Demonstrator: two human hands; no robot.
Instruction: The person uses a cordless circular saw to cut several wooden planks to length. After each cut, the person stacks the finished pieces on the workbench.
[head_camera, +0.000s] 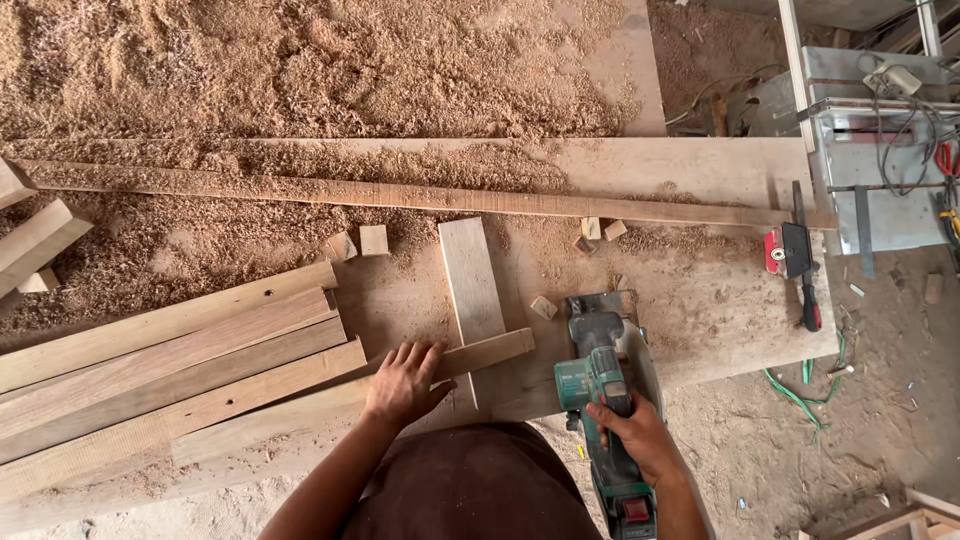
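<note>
**One hand on the board, one on the saw**

We see the left hand (403, 383) pressed flat on a long wooden board (340, 402), its fingers (418, 354) spread open and gripping nothing, only resting on the wood. The board lies across the counter (720, 310), and its right end crosses over a short pale plank (472, 285) that runs away from us. The right hand (640, 438) has its fingers closed around the handle of a green circular saw (600, 385), which sits on the counter just to the right of the board's end, apart from it.

To the left of the held board we find a stack of planks (170, 360) lying side by side at a slant. A long thin strip (420, 195) runs across the counter farther back, half buried in sawdust (300, 70). Small wooden offcuts (373, 240) lie near the pale plank's far end. A red and black clamp (795, 255) rests at the counter's right edge
</note>
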